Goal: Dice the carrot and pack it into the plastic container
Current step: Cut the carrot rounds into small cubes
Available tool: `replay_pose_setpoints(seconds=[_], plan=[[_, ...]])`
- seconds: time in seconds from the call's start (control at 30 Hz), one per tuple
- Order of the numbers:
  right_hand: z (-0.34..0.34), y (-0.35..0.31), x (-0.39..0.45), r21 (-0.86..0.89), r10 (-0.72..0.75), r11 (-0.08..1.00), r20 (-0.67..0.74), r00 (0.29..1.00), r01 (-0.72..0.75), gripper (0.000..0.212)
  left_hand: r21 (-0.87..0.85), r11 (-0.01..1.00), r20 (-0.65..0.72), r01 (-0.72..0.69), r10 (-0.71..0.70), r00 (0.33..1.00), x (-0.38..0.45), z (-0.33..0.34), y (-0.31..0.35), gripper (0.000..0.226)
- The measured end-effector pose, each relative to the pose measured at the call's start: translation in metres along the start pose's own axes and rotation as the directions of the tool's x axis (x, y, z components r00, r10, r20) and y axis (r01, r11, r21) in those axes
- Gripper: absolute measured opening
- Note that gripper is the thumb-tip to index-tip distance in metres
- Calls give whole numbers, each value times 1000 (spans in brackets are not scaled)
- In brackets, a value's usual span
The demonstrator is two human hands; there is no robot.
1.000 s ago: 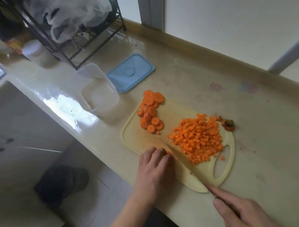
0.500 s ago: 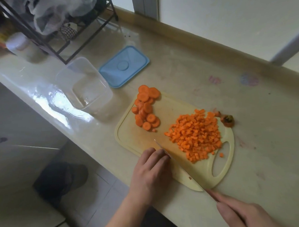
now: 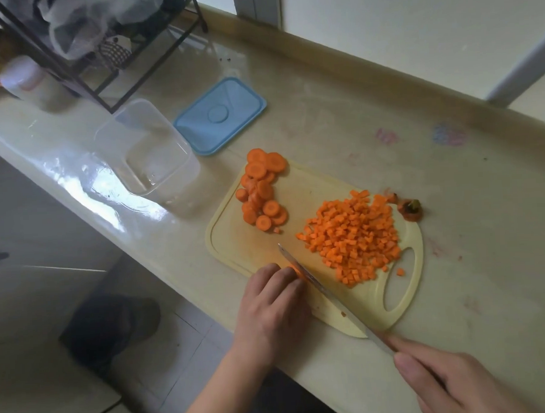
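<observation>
Dicing well under way, perhaps past the halfway mark by the look of the piles. Big heap of small orange cubes point(image 3: 352, 237) on the right half of the yellow cutting board point(image 3: 308, 201), one stray cube near the handle hole. Cluster of round carrot slices point(image 3: 261, 191) at the board's far left corner, not yet cut down. Left hand point(image 3: 274, 306) at the near edge of the board, fingers curled over and pinning a few carrot pieces point(image 3: 294, 272) against the blade. Right hand point(image 3: 450, 382) wrapped round the handle of the knife point(image 3: 318, 285), blade slanting across the board, tip toward the slices. Trimmed carrot top point(image 3: 410, 211) off the board's far right corner. Clear plastic container point(image 3: 150, 149) beside the board on the counter point(image 3: 454, 260), no carrot inside, blue lid point(image 3: 220, 115) lying flat just behind. Packing not begun; remaining: dicing the rounds, scooping everything in, probably closing the lid.
</observation>
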State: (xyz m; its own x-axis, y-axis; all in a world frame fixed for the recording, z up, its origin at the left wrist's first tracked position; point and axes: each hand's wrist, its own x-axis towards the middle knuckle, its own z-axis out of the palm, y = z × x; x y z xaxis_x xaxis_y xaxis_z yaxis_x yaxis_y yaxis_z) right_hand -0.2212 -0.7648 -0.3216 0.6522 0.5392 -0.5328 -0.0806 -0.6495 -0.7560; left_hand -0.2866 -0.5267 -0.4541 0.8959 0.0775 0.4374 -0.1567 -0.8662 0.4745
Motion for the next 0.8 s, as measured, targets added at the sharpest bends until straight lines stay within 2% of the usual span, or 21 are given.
replay_pose_setpoints(seconds=[0.07, 0.27, 0.33, 0.43, 0.53, 0.63, 0.7, 0.8], plan=[[1, 4, -2, -24, -20, 1000, -30, 999, 19, 61, -11, 1000, 11, -1, 1, 1000, 0, -1, -1, 16], [4, -3, 0, -36, -22, 999, 8, 1000, 22, 57, -14, 1000, -44, -7, 7, 999, 7, -5, 5, 8], [6, -6, 5, -64, -40, 997, 14, 999, 41, 49, -13, 1000, -47, -11, 11, 999, 8, -5, 6, 7], [10, -11, 13, -56, 0, 998, 47, 999, 2, 23, -10, 1000, -45, -19, 18, 999, 8, -7, 5, 7], [9, -12, 13, -35, 11, 999, 81, 997, -8, 37, -6, 1000, -45, -1, 1, 999, 6, -10, 5, 6], [7, -15, 7, -41, 35, 999, 56, 998, -33, 44, -4, 1000, -41, 2, -2, 999, 4, -9, 5, 10], [5, -15, 4, -50, 13, 999, 55, 998, -11, 63, -13, 1000, -37, -21, 21, 999, 1, -8, 3, 10], [1, -9, 1, -71, 39, 997, 53, 998, -35, 50, 8, 998, -36, -59, 59, 998, -3, -9, -1, 24]])
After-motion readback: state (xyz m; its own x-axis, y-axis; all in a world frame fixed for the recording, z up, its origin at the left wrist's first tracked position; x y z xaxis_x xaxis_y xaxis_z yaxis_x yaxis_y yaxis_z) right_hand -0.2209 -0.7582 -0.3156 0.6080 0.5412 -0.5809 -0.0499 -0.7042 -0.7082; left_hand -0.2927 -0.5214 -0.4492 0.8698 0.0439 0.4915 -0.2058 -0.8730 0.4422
